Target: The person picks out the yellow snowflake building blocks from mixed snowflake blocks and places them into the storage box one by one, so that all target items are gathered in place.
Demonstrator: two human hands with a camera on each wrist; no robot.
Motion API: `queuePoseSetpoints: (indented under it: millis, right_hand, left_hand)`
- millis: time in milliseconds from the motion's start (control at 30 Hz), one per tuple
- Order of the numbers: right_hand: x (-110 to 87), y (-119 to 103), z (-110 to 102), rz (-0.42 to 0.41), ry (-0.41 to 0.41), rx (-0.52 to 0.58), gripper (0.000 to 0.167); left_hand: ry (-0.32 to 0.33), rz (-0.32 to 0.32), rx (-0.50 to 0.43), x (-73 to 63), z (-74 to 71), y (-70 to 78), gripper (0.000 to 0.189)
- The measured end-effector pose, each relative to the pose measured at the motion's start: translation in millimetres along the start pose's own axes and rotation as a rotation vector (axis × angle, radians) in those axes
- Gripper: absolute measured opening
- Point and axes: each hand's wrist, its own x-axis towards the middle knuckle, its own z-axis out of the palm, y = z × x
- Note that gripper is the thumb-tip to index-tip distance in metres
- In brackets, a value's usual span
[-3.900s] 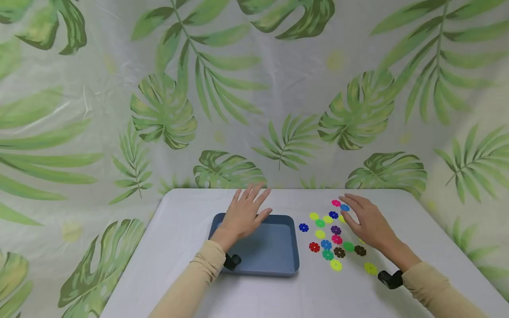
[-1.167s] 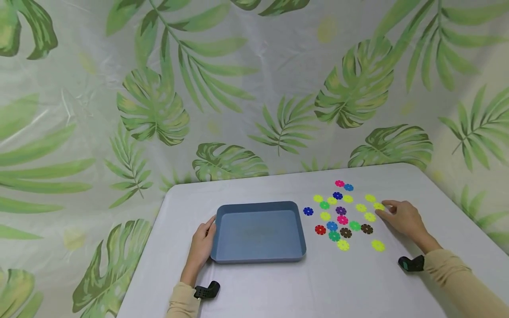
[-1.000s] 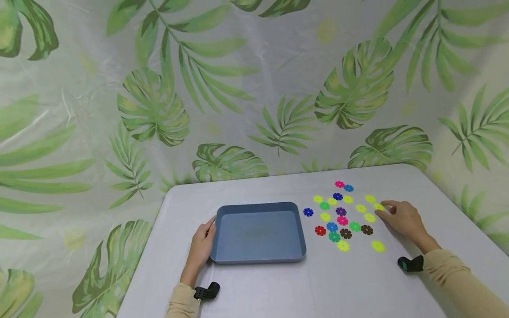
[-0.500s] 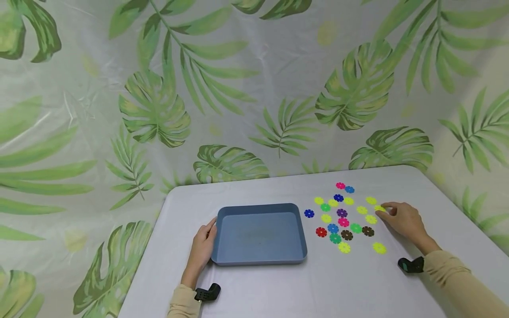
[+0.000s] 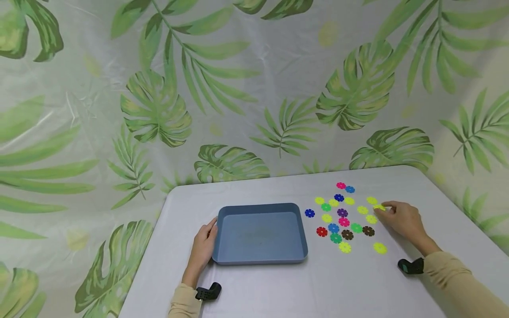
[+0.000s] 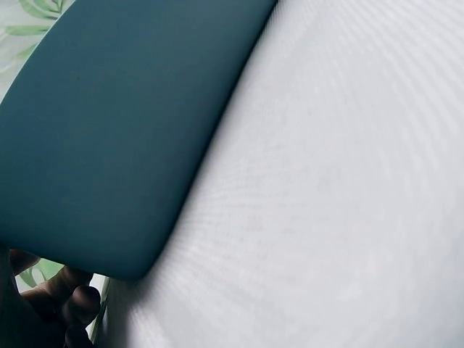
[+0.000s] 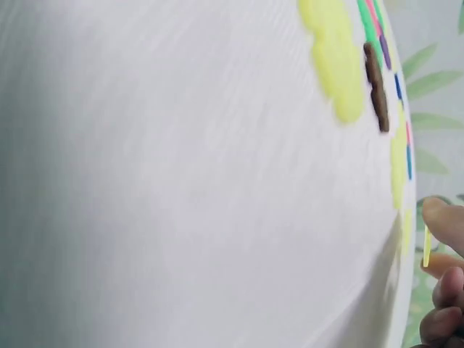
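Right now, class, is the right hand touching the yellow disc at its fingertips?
Touching. The right wrist view shows the yellow disc edge-on, pinched between two digits of the right hand.

Left hand (image 5: 203,246) holds blue tray (image 5: 260,237); right hand (image 5: 406,221) pinches yellow disc (image 5: 379,206).

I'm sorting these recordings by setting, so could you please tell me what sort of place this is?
Probably an indoor spot set up for filming tabletop work: a white table stands before a leaf-printed backdrop, and small black devices, apparently cameras, sit at both wrists.
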Motion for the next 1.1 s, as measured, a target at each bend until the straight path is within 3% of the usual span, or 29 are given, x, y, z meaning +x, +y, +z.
queuePoseSetpoints:
  millis: [500,1100]
  right_hand:
    - [18.5,-83.8,10.5,-0.142,0.015,0.074,0.043]
    - [40.1,-156.0,42.3,-0.230,-0.031,0.173,0.041]
  left_hand:
    - [0.006,0.001,-0.013,0.1,-1.4,1.8,0.044]
    - [0.010,0.008,-0.022,-2.0,0.9,-0.3,0.043]
